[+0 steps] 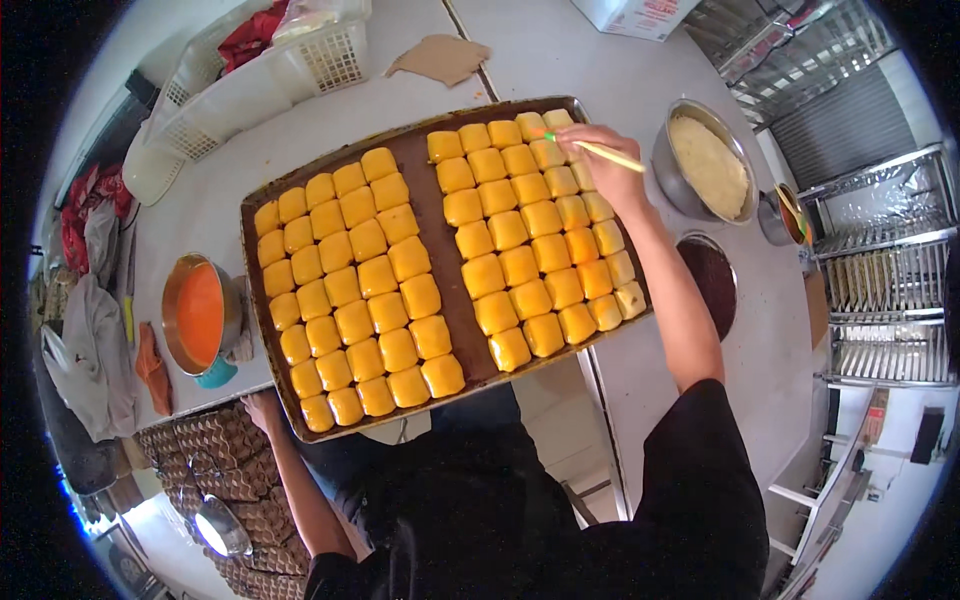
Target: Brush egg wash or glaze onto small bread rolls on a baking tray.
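Note:
A large dark baking tray (425,220) lies tilted across the tables, holding two blocks of small square dough pieces. The left block of dough pieces (350,280) is glossy yellow all over. In the right block of dough pieces (530,240), the far-right column looks paler, and a few pieces carry an orange wet coat. My right hand (610,165) is closed round a pastry brush (607,153) with a pale yellow handle; its green end is over the far right rows. Down by the tray's near left corner is my left hand (264,411), at the table edge, its fingers mostly hidden.
A metal bowl of orange liquid (200,315) stands left of the tray. Beyond it are a white plastic crate (270,85) and torn cardboard (440,60). At right sit a bowl of pale dough (705,165) and a dark round pan (712,280). Stacked egg trays (225,460) rise near left.

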`<action>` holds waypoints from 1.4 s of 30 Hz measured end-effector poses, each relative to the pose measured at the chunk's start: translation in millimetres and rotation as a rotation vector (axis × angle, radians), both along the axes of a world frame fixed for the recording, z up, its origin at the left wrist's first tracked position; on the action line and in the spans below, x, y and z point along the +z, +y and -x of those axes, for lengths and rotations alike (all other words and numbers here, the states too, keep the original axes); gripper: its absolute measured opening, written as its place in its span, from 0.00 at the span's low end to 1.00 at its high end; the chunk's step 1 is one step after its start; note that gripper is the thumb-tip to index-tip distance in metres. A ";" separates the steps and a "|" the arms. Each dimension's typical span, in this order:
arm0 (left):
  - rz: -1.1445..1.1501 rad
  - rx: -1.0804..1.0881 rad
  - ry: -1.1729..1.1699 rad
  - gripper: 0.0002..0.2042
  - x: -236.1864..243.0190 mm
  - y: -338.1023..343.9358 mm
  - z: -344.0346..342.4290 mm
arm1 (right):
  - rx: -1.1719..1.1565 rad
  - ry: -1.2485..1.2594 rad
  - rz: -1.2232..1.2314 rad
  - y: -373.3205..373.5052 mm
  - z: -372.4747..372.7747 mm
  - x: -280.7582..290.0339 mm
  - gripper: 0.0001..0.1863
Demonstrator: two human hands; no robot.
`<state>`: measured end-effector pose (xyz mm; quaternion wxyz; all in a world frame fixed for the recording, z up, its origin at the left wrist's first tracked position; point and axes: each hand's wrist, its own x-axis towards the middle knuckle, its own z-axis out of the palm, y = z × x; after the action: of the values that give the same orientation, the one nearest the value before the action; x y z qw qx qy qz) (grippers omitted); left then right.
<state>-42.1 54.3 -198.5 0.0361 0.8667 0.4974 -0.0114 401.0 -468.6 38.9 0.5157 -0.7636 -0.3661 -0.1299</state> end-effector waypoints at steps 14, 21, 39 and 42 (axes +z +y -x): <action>-0.103 -0.014 -0.086 0.20 15.5 -13.5 7.9 | -0.074 0.198 0.260 47.0 -86.0 -4.5 0.07; -0.041 0.010 -0.058 0.20 37.4 -18.5 4.5 | 0.139 0.478 0.627 26.0 -51.2 33.2 0.08; -0.008 0.073 -0.311 0.24 0.1 -5.9 7.1 | -0.491 0.327 0.082 56.5 -26.9 0.1 0.09; 0.101 0.087 -0.384 0.25 6.2 -14.3 -5.5 | -0.686 -0.144 0.476 40.2 -15.9 -1.9 0.09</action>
<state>-36.6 40.0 -192.3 0.1739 0.8278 0.5172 0.1306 416.9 -428.3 36.9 0.2250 -0.9280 -0.1456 -0.2587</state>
